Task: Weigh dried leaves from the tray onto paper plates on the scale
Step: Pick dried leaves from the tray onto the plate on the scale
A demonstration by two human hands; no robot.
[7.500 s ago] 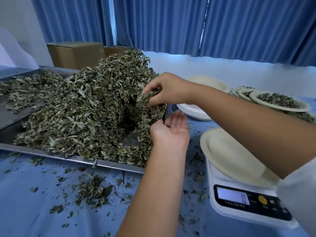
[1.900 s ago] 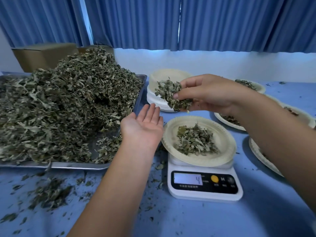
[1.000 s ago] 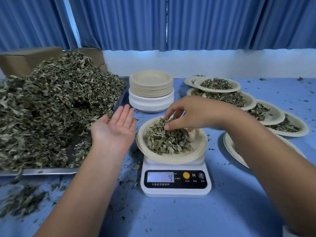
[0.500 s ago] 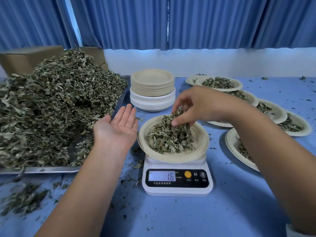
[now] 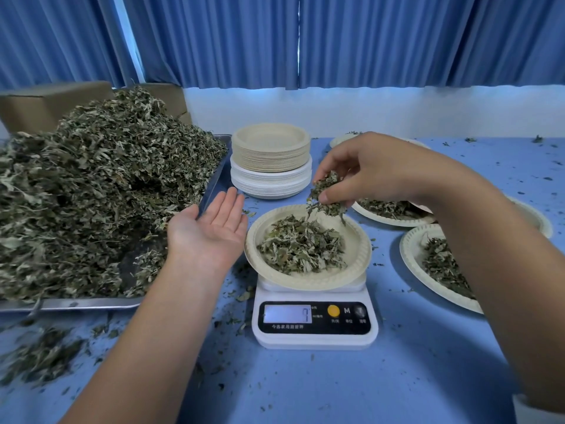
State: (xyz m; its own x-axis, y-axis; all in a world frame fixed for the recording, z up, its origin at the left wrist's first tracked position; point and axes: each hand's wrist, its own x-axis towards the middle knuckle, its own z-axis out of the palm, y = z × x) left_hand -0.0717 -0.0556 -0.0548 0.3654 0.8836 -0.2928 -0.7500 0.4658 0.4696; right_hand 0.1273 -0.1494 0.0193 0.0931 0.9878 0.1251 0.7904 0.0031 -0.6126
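Grey-green dried leaves [image 5: 101,185] heap the flat metal tray [image 5: 70,303] at left. The white digital scale [image 5: 315,339], reading perhaps 7, bears a part-filled round cream paper plate [image 5: 357,240]. Left hand [image 5: 211,231] flat, palm up, empty; right hand [image 5: 373,172] pinches a leaf tuft [image 5: 325,191] above the plate: sprinkle slowly.

Two arms of one person. The left hand [image 5: 211,231] and the slender left forearm [image 5: 146,347] were bare along all of their visible length; fine creases crossed the palm. The right hand [image 5: 367,169] was likewise bare, with a short nail showing at the thumb tip. The right forearm [image 5: 504,286] was uncovered up to a white fabric sleeve [image 5: 538,410], of which only a narrow, soft-edged strip showed at the lower right corner.
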